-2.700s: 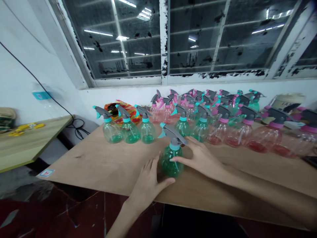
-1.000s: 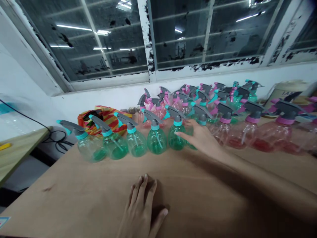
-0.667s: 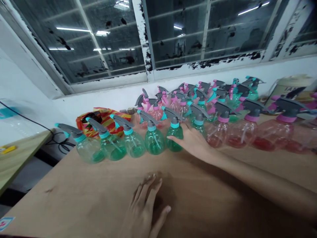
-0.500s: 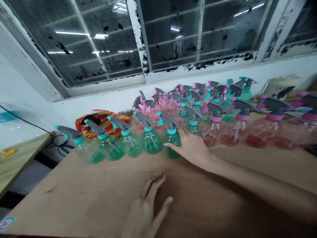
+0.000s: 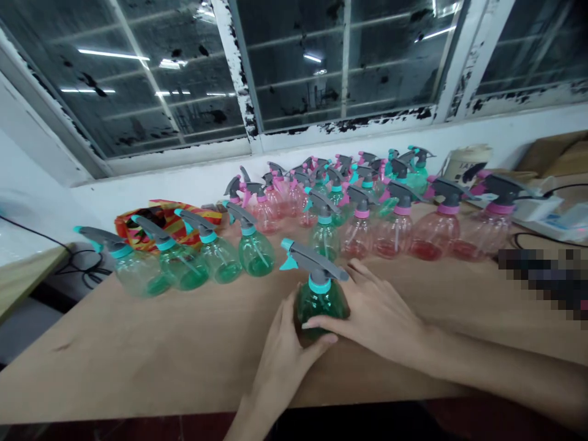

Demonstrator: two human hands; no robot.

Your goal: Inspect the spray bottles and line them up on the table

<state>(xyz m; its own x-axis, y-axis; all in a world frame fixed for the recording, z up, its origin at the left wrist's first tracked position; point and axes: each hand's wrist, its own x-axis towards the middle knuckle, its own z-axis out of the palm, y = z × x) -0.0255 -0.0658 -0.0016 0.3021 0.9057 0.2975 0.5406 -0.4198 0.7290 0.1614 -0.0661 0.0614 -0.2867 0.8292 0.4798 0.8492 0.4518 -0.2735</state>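
A green spray bottle [image 5: 321,300] with a grey trigger head and turquoise collar is upright near the front of the table, between my two hands. My right hand [image 5: 372,306] wraps its right side, the thumb across the front. My left hand [image 5: 289,349] cups the left side with its thumb low on the front. Both hands are closed on the bottle, and some fingers are hidden behind it. Behind stands a row of spray bottles, green ones with turquoise collars [image 5: 256,252] on the left and pink ones with pink collars [image 5: 434,236] to the right.
More pink and green spray bottles crowd the back of the wooden table [image 5: 184,343] below the window. A red and yellow bag [image 5: 133,223] lies at the back left. A cream container [image 5: 466,164], a cardboard box [image 5: 555,153] and cables are at the right.
My right hand has brought the green spray bottle out of the row toward me, leaving a gap there. The left hand, open before, has closed on it. The view has shifted right.
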